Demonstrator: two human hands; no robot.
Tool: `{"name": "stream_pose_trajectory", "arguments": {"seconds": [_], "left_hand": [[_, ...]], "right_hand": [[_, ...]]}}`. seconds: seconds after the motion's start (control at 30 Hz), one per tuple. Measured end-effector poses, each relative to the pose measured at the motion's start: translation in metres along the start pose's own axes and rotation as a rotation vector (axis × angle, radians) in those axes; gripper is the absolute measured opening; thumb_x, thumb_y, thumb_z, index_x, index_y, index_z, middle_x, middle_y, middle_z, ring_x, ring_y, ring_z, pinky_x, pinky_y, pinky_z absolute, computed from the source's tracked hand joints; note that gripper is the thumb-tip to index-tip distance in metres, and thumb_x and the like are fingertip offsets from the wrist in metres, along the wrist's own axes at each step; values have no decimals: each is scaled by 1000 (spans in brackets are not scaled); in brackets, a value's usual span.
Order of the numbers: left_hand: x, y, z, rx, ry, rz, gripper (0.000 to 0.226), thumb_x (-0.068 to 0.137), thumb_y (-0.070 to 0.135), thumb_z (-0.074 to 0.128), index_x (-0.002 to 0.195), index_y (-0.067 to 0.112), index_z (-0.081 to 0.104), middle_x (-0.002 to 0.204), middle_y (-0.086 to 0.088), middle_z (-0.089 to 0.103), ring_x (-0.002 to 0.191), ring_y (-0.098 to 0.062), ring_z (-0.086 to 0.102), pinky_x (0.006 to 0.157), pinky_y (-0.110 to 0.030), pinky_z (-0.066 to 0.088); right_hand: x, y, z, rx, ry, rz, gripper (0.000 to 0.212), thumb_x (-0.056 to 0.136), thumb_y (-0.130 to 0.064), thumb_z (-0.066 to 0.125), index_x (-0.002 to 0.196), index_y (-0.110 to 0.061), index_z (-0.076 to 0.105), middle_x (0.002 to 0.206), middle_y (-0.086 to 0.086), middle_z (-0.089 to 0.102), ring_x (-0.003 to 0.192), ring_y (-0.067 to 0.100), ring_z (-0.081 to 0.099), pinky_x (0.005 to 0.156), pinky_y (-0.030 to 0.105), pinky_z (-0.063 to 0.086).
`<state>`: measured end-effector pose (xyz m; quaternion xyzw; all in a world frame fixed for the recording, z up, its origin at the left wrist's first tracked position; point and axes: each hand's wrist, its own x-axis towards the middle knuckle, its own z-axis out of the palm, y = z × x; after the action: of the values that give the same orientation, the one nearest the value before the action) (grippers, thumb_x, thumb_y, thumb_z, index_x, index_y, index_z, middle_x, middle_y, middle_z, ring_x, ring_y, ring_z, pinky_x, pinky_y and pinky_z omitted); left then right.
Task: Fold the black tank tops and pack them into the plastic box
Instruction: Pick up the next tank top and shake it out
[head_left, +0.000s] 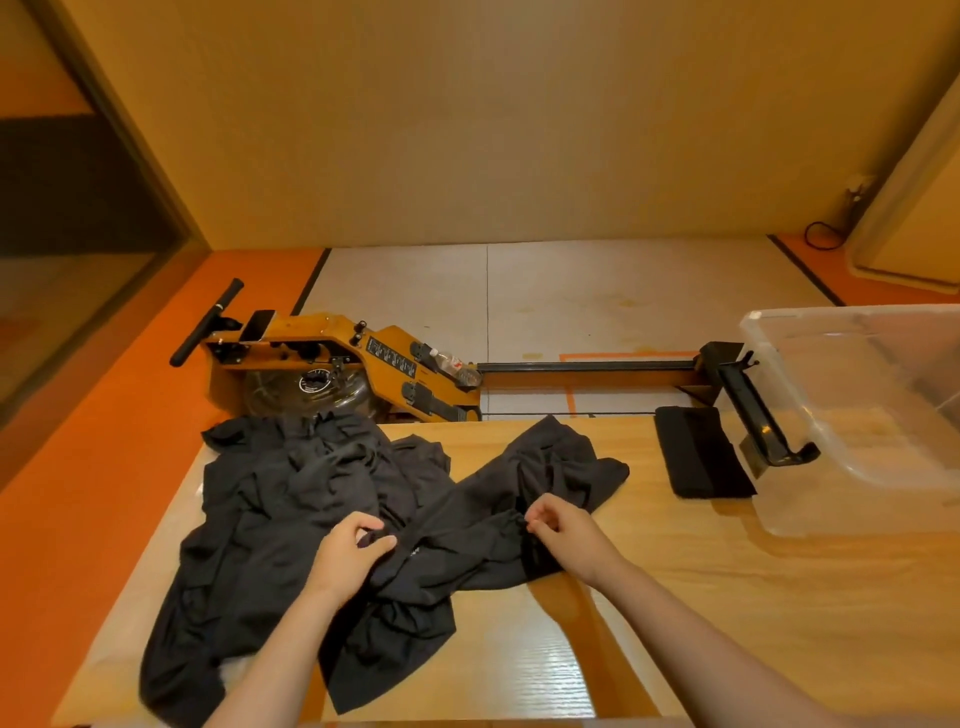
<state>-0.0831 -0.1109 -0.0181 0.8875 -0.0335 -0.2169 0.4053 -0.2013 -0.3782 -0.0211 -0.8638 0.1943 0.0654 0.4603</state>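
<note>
A heap of crumpled black tank tops (270, 519) covers the left half of the wooden table (701, 597). One black tank top (545, 467) is pulled out from the heap toward the middle of the table. My left hand (350, 551) pinches a bunched part of this top at its near left. My right hand (566, 535) pinches another bunched part a little to the right. The clear plastic box (857, 415) stands open on the table's right side, with nothing visible inside it.
A folded black cloth (704, 452) lies near the table's far edge, just left of the box. Beyond the table a yellow rowing machine (363, 364) stretches across the floor. A wall rises behind it.
</note>
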Motion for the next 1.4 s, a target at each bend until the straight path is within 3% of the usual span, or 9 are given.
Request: {"name": "stream_pose_trajectory", "arguments": {"seconds": [0.17,0.37,0.6,0.77,1.0,1.1,1.2,1.3,1.4], "left_hand": [[-8,-17,-5,64,29,22,12,86,17,72,79,10,65,80,2,66,82,-14,62,67,-26,44],[-22,-24,-18,18,88,58,16,89,14,67,74,12,62,54,10,51,55,-1,48,57,-14,37],[-37,-43,-32,-37,60,35,9,85,4,70,85,11,64,52,18,47,52,-1,44,61,-13,38],[-40,-45,-43,-27,111,23,13,82,0,72,85,12,66,53,17,50,52,-1,45,65,-19,39],[-32,-27,-65,-22,110,53,5,84,8,72,85,12,70,64,-3,52,61,-14,49,68,-25,42],[-28,-12,-76,42,112,115,6,85,11,72,81,15,72,66,-6,59,64,-20,56,67,-18,45],[-23,7,-78,92,65,158,7,86,16,72,80,20,73,71,-3,65,74,-23,62,73,-25,49],[-18,19,-61,138,-65,154,6,85,22,73,90,24,71,86,-1,70,83,-17,65,74,-20,48],[-14,17,-33,184,-95,168,24,84,28,74,106,25,65,106,5,65,96,-8,60,79,-15,44]], "right_hand": [[10,0,17,-182,-54,-74,14,94,-21,57,106,-22,64,105,-5,65,103,15,58,90,35,50],[33,-5,38,-638,-51,-297,42,93,-27,60,134,-23,53,139,-4,47,134,18,34,109,34,29],[41,7,51,-654,154,-319,18,83,-15,72,99,-21,75,93,0,66,96,26,55,79,36,44],[42,-12,45,-544,132,-341,18,96,-31,55,102,-21,69,102,-5,62,105,18,49,89,30,38],[41,-47,8,-277,149,-314,22,96,-37,53,88,-18,61,85,-4,59,84,13,52,72,32,46],[37,-68,-16,-112,89,-310,25,97,-35,53,83,-15,58,77,-2,58,74,13,54,67,33,44],[31,-88,-40,-42,54,-325,25,98,-32,51,77,-19,55,71,-5,54,68,9,51,61,26,38],[30,-96,-54,-34,49,-314,25,98,-33,51,74,-23,53,69,-6,51,64,5,48,58,21,35],[32,-78,-56,-103,90,-254,31,96,-39,52,71,-20,54,66,-3,52,62,10,49,60,30,40]]}}
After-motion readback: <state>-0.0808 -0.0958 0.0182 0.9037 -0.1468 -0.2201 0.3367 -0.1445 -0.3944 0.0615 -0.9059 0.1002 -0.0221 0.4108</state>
